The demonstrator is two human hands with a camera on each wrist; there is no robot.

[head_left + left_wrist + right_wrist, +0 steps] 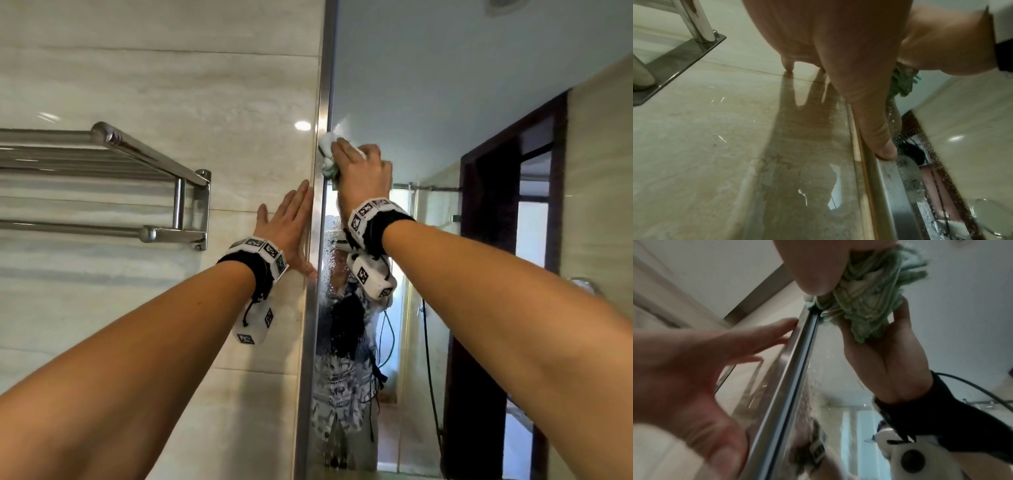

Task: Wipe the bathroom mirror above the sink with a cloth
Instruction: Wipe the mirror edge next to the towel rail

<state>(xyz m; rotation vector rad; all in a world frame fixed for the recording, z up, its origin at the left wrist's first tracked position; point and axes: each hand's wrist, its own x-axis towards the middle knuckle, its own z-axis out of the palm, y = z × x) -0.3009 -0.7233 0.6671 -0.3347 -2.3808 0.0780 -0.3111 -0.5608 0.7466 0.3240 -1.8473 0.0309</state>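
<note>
Left hand seen from below the wrist, fingers straight, spread flat against a glossy beige wall tile. Thumb stretched down, tip touching the metal mirror frame. Beyond the frame, mirror glass speckled with water droplets. Bunched green cloth at the glass, under the right hand. Chrome towel rack bracket at upper left.

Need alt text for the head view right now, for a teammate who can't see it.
The right hand presses a bunched cloth against the mirror beside its metal frame. The left hand lies flat on the tiled wall near a towel rack.
</note>
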